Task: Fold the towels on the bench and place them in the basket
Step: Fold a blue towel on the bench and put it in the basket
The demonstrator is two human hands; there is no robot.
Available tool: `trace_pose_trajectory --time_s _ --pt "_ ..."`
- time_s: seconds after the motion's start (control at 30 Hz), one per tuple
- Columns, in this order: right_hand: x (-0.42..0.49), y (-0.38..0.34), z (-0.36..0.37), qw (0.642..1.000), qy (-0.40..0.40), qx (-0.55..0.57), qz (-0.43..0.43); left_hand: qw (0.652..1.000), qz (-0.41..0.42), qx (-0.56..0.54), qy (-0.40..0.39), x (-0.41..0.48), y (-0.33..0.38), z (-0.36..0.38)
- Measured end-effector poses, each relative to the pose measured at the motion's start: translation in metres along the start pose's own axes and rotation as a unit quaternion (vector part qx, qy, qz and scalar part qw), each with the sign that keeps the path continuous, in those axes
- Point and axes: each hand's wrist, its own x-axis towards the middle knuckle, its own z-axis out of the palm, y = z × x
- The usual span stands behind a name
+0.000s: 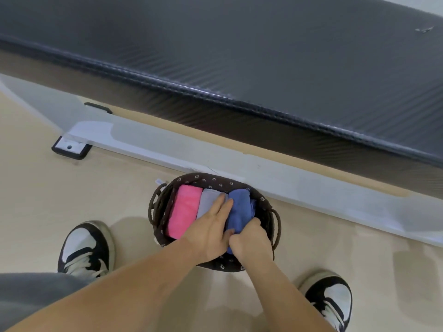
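Head view, bench [239, 56] behind basket [211, 180], right hand [251, 243] seemingly gripping blue towel [239, 207]

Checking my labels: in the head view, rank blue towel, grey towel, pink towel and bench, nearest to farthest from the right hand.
1. The blue towel, held by the right hand, at the basket's right.
2. The grey towel, middle.
3. The pink towel, left end.
4. The bench, beyond the basket.
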Motion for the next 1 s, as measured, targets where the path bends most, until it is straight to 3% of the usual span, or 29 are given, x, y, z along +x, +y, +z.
trace_pose_trajectory --time_s 0.17,0.37,0.57,0.7,0.83,1.0 --pt "0.015 0.004 -0.010 0.999 -0.051 -0.016 -0.004 0.988 0.098 0.107 -0.047 0.000 0.000 0.009" --pt "0.022 -0.005 -0.026 0.988 0.080 0.091 -0.092 0.973 0.040 0.218 -0.065 0.021 0.019 0.014" --pt "0.029 -0.002 -0.036 0.985 0.084 0.125 -0.082 0.956 -0.020 0.262 -0.132 0.038 0.022 0.027" --pt "0.025 -0.008 -0.041 0.985 0.087 0.105 -0.103 0.962 0.003 0.202 -0.186 0.040 0.022 0.003" --pt "0.008 -0.010 -0.051 0.991 0.057 0.037 -0.114 0.982 0.032 0.131 -0.131 0.015 0.013 -0.016" --pt "-0.041 -0.034 -0.090 0.974 -0.037 -0.191 -0.115 0.992 -0.010 0.098 -0.080 -0.029 0.051 -0.077"
